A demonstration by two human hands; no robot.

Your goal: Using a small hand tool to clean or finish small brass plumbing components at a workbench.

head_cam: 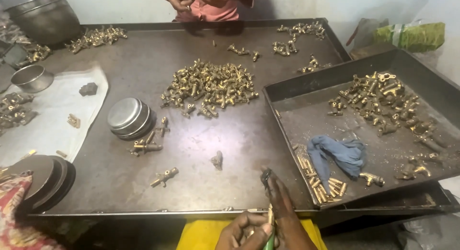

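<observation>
At the tray's [143, 212] near edge, a thin brass piece [270, 215] (stiff, light, probably slippery; best pinched mid-shaft) was clamped between the curled left hand [244, 231] and the right hand [285, 209].

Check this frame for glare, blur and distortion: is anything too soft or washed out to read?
Head view: dim, warm light; the large metal tray shows dull sheen, no harsh glare. The stacked steel bowls catch mild highlights. The central pile of brass fittings reads softly, single pieces merging. The person's hands at the bottom edge, left and right, are dark and slightly blurred. Wide-angle bending shows at the tray edges.
</observation>
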